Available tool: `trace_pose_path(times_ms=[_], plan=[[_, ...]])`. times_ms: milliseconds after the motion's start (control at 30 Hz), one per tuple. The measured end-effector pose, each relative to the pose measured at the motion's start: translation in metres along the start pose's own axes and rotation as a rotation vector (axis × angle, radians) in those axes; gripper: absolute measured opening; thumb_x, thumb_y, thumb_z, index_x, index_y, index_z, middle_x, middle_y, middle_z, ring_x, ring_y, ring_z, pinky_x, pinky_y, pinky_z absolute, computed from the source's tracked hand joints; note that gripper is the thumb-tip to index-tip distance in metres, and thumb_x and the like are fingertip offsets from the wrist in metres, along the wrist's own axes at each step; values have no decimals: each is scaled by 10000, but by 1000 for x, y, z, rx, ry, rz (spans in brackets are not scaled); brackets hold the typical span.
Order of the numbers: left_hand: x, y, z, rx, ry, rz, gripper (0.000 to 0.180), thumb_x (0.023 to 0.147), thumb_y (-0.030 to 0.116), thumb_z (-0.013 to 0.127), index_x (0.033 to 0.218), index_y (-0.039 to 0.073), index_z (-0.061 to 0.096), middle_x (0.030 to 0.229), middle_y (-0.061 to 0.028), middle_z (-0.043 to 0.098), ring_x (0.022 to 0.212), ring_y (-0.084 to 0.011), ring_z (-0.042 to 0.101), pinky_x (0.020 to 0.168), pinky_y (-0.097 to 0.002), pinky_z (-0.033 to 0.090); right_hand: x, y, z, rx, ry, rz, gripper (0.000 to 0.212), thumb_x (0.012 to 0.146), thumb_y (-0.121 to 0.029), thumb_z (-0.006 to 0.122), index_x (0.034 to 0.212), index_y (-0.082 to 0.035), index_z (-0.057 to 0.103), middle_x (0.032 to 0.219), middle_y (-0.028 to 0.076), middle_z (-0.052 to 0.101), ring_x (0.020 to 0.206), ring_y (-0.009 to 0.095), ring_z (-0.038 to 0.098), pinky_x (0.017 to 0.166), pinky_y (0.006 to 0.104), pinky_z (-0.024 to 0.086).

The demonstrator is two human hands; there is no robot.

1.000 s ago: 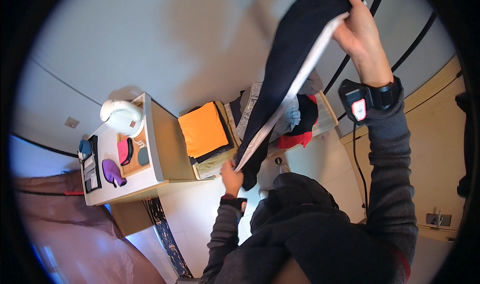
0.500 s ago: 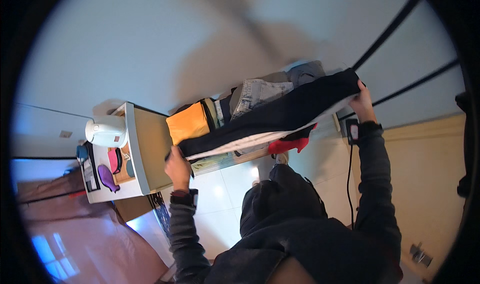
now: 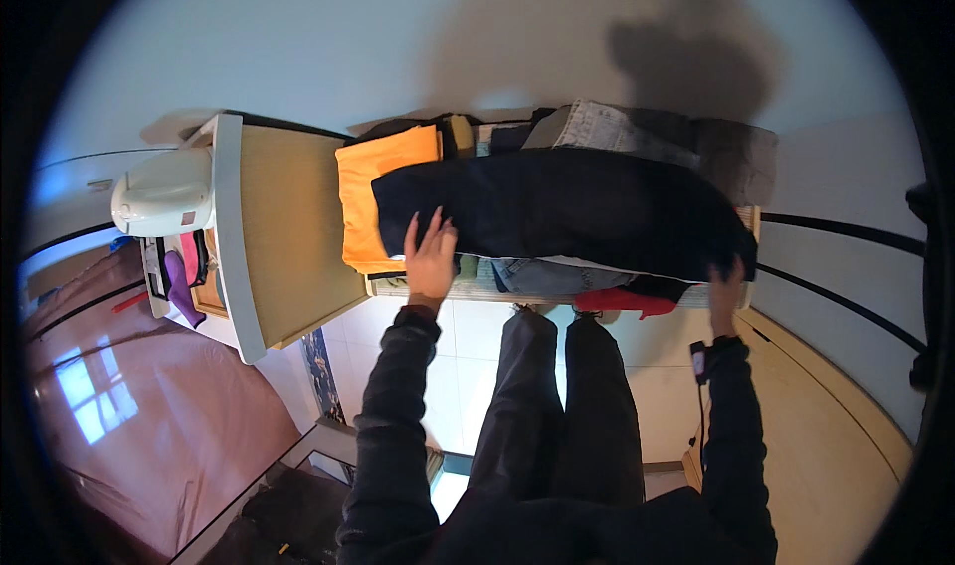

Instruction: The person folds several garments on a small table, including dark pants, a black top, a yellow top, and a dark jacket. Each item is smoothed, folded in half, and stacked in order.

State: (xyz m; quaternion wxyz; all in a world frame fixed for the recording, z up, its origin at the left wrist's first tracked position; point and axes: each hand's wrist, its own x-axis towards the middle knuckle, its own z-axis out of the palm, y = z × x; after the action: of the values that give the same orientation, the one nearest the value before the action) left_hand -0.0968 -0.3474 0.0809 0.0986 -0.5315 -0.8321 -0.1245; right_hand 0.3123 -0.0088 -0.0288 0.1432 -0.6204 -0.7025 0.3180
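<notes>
A long black garment (image 3: 557, 207), folded into a strip with a thin white edge below, lies across a row of clothes on a slatted bench (image 3: 468, 290). My left hand (image 3: 432, 257) rests on its left end, fingers spread and stretched out. At the right end, my right hand (image 3: 726, 284) touches the garment; motion smears its fingers. Under the left end is a folded orange cloth (image 3: 358, 207). Grey-blue jeans (image 3: 617, 132) show behind the strip, and a red piece (image 3: 627, 301) shows at the front edge.
A cabinet (image 3: 288, 217) left of the bench has a white kettle (image 3: 164, 192) and a purple item (image 3: 181, 286) beyond it. Black rails (image 3: 846, 229) run along the right wall. A wooden door-like panel (image 3: 826, 396) stands at the lower right. My legs (image 3: 607, 406) stand close before the bench.
The black garment, stretched slantwise between both hands before, is now lowered onto the clothes and lies nearly level. My left hand's fingers have spread; my right hand has come down. The view has shifted.
</notes>
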Motion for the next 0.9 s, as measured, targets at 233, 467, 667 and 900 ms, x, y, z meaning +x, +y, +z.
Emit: trace_pose_path(times_ms=[233, 467, 667, 900], plan=[[-22, -14, 13, 45, -34, -259, 339, 761, -18, 581, 1087, 75, 588, 1281, -71, 591, 1334, -251, 437, 1132, -531, 197, -142, -227, 133, -139, -543, -817, 889, 730, -232, 802, 1464, -59, 332, 1540, 182, 260, 1441, 343, 218, 1157, 566, 124], [-16, -49, -5, 60, -29, -366, 527, 672, -51, 601, 1166, 127, 646, 1262, -2, 635, 1391, -248, 384, 1128, -620, 28, -173, -287, 223, -346, -539, -859, 957, 662, -195, 825, 1481, -111, 337, 1560, 152, 245, 1459, 337, 174, 1160, 581, 57], [-22, -76, -42, 175, -1, -82, 399, 819, 44, 598, 1139, 266, 686, 1194, 86, 673, 1330, -149, 469, 1110, -661, -70, -172, -273, 214, -81, -418, -890, 878, 683, 1, 672, 1478, -199, 358, 1578, 138, 191, 1464, 376, 105, 1086, 711, -45], [-61, -105, -20, 110, -379, -336, 715, 765, -73, 493, 1431, 185, 445, 1514, -102, 362, 1456, -336, 197, 1132, -657, 10, -179, -269, 231, -300, -585, -876, 880, 730, -341, 786, 1487, -294, 339, 1588, 106, 173, 1466, 370, 89, 1069, 739, -26]])
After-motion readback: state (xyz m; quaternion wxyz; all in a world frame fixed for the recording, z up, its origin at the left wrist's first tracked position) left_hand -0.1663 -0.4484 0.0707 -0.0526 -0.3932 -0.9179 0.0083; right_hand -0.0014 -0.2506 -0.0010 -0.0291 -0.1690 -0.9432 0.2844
